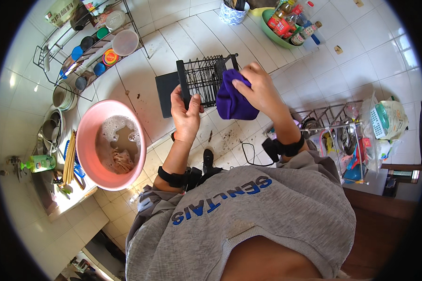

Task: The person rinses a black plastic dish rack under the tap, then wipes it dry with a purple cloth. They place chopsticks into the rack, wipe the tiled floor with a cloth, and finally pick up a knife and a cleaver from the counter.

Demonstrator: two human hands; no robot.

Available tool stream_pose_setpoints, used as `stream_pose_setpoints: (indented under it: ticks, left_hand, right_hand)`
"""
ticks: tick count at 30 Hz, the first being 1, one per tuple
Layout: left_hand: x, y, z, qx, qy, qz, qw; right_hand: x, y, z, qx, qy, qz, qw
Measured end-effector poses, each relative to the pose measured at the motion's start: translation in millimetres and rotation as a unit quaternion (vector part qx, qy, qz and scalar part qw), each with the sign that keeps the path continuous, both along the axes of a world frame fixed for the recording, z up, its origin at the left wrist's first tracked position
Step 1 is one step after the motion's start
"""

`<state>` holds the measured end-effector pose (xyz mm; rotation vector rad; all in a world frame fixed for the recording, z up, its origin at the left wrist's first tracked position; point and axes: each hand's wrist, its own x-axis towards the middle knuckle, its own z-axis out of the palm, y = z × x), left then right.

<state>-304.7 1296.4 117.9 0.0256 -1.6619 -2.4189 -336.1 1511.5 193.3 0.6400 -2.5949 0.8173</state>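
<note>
My left hand (pixel 187 114) grips the near end of a thick black bar on a black wire rack (pixel 204 73). The rack is held up over the tiled counter, its wire grid facing me. In my right hand (pixel 258 84) is a purple cloth (pixel 236 102), bunched at the top and hanging beside the rack's right end. The cloth hides part of that end; I cannot tell whether it touches the wires. A flat black panel (pixel 166 95) shows just left of the bar.
A pink basin (pixel 84 147) with murky, foamy water and a soaked cloth (pixel 122 161) stands at left. Behind it are a wire shelf of jars (pixel 91 49) and a green soap bottle (pixel 44 163). A green bowl of bottles (pixel 267 26) sits at the back right; a metal rack (pixel 332 130) is at right.
</note>
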Motion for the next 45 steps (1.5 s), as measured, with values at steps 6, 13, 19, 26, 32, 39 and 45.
stream_pose_setpoints:
  ticks: [6, 13, 19, 26, 32, 39, 45]
  left_hand:
    - [-8, 0, 3, -0.001, -0.006, 0.01, 1.0]
    - [-28, -6, -1, -0.047, -0.031, 0.025, 0.998]
    - [2, -13, 14, -0.282, 0.108, 0.184, 0.935]
    - [45, -52, 20, -0.34, 0.224, 0.019, 0.913]
    - [-43, -122, 25, -0.212, 0.149, 0.164, 0.952]
    - [-106, -95, -33, -0.637, 0.081, 0.074, 0.763]
    - [-58, -86, -19, -0.673, 0.151, 0.086, 0.719]
  right_hand:
    - [14, 61, 43, -0.059, -0.335, 0.248, 0.907]
    - [7, 63, 31, -0.419, -0.303, 0.085, 0.852]
    - [21, -7, 27, -0.538, -0.315, 0.108, 0.774]
    - [23, -55, 12, -0.336, -0.16, 0.245, 0.895]
    - [-30, -53, -29, 0.085, 0.157, -0.056, 0.982]
    - [-32, -64, -43, 0.03, 0.128, -0.091, 0.987]
    - [-29, -57, -37, 0.024, 0.101, -0.087, 0.991]
